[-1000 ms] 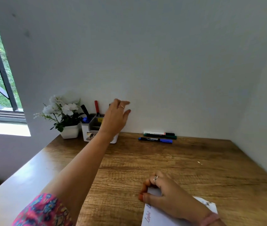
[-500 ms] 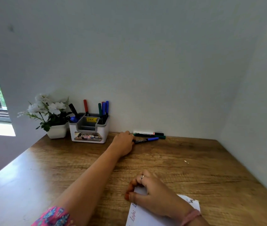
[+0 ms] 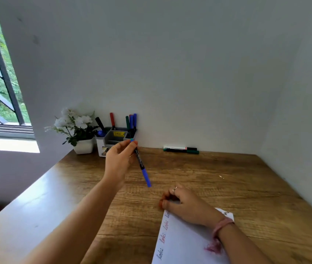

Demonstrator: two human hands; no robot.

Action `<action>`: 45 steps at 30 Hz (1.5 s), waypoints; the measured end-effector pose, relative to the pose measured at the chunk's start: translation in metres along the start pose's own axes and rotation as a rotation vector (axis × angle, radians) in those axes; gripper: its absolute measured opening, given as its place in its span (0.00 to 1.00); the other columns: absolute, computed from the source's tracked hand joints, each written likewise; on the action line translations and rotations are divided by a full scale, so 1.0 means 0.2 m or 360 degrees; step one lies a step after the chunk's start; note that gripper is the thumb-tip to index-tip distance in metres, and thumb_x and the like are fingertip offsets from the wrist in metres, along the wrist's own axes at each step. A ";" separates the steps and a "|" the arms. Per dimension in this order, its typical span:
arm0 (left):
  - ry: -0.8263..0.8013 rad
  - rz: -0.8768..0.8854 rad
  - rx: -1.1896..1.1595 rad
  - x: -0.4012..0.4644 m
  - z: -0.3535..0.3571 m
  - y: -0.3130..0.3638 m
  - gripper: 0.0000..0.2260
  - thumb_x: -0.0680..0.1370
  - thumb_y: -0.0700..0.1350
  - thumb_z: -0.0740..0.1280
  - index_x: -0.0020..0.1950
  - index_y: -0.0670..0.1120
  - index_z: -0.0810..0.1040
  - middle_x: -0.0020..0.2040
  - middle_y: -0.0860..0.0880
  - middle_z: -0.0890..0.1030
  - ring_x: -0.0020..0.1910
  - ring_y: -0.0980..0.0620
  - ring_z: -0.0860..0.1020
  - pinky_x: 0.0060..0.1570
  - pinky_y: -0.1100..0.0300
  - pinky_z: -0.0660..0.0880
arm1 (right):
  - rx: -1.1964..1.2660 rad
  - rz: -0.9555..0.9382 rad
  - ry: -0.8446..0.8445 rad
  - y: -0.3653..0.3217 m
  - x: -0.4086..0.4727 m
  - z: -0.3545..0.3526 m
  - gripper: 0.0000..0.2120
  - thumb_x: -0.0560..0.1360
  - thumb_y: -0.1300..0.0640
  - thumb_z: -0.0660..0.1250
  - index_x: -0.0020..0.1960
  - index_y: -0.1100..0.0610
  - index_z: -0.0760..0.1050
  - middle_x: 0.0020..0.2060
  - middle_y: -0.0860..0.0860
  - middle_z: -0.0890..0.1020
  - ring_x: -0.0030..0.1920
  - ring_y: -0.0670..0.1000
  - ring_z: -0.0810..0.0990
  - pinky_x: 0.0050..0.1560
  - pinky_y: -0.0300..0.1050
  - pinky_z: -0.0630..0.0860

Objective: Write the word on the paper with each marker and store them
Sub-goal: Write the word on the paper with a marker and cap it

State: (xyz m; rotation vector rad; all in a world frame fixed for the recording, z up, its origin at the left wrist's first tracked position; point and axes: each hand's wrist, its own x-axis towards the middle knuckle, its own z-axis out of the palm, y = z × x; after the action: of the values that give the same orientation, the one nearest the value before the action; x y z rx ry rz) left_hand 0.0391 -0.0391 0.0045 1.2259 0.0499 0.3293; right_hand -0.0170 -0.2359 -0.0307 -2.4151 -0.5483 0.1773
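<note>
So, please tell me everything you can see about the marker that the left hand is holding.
The blue marker is slim, with a dark barrel bearing pale print and a blue cap at its lower end. It looks like plastic. The left hand pinches its upper end between the fingertips, so it hangs tilted in the air above the wooden desk, the cap pointing down toward the right hand. Nothing else touches it.

Handwritten word "loki" repeating along the left edge of the paper (image 3: pixel 185 242), in dark, red and blue ink, yellow label (image 3: pixel 118 133) showing on the marker holder (image 3: pixel 101 144), its print too small to read, marker lettering remaining illegible.
</note>
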 end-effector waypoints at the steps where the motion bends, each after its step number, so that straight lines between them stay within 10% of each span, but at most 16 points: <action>1: 0.0001 -0.0020 -0.0071 -0.03 -0.02 0.03 0.11 0.75 0.42 0.69 0.56 0.40 0.78 0.45 0.44 0.82 0.44 0.50 0.80 0.48 0.57 0.79 | 0.0033 0.0010 0.0011 0.00 0.00 0.00 0.03 0.76 0.45 0.64 0.47 0.43 0.73 0.48 0.45 0.74 0.52 0.46 0.73 0.59 0.47 0.71; 11: -0.0282 -0.0210 -0.0282 -0.32 0.07 0.11 0.06 0.74 0.40 0.69 0.50 0.41 0.81 0.42 0.45 0.83 0.41 0.53 0.81 0.40 0.64 0.80 | 0.0810 -0.0125 0.0342 -0.15 -0.04 -0.04 0.20 0.71 0.38 0.60 0.48 0.53 0.79 0.30 0.40 0.76 0.33 0.39 0.74 0.39 0.31 0.71; 20: -0.0853 -0.0477 0.0499 -0.41 0.10 0.10 0.21 0.72 0.59 0.64 0.52 0.42 0.77 0.46 0.43 0.83 0.47 0.46 0.82 0.53 0.54 0.79 | 0.1163 -0.0229 0.0401 -0.20 -0.07 -0.07 0.07 0.76 0.54 0.63 0.45 0.56 0.78 0.28 0.43 0.79 0.30 0.38 0.77 0.32 0.29 0.72; 24: -0.1183 -0.0701 0.0627 -0.45 0.10 0.08 0.17 0.76 0.58 0.60 0.49 0.45 0.75 0.42 0.46 0.79 0.41 0.50 0.79 0.54 0.54 0.79 | 0.1181 -0.0127 0.0455 -0.17 -0.06 -0.06 0.05 0.77 0.57 0.62 0.47 0.54 0.78 0.36 0.46 0.82 0.35 0.39 0.80 0.35 0.30 0.74; 40: -0.1030 -0.0227 0.0705 -0.45 0.13 -0.03 0.12 0.78 0.58 0.59 0.40 0.54 0.76 0.25 0.53 0.65 0.21 0.57 0.60 0.20 0.64 0.57 | 0.1461 -0.0009 0.0582 -0.16 -0.06 -0.06 0.09 0.77 0.51 0.60 0.47 0.53 0.77 0.41 0.48 0.82 0.43 0.43 0.81 0.43 0.37 0.78; 45: -0.1369 -0.0326 0.1413 -0.38 0.06 0.04 0.26 0.70 0.69 0.61 0.58 0.52 0.72 0.34 0.55 0.72 0.29 0.58 0.69 0.30 0.63 0.66 | 0.1552 0.0092 0.0655 -0.14 -0.08 -0.08 0.11 0.72 0.46 0.63 0.46 0.53 0.77 0.33 0.48 0.77 0.35 0.46 0.76 0.43 0.45 0.75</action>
State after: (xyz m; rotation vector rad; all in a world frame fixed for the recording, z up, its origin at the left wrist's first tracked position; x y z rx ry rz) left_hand -0.0326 -0.0692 0.0049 2.1326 -0.4634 -0.4787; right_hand -0.0371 -0.2310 -0.0012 -1.4503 -0.1311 -0.0354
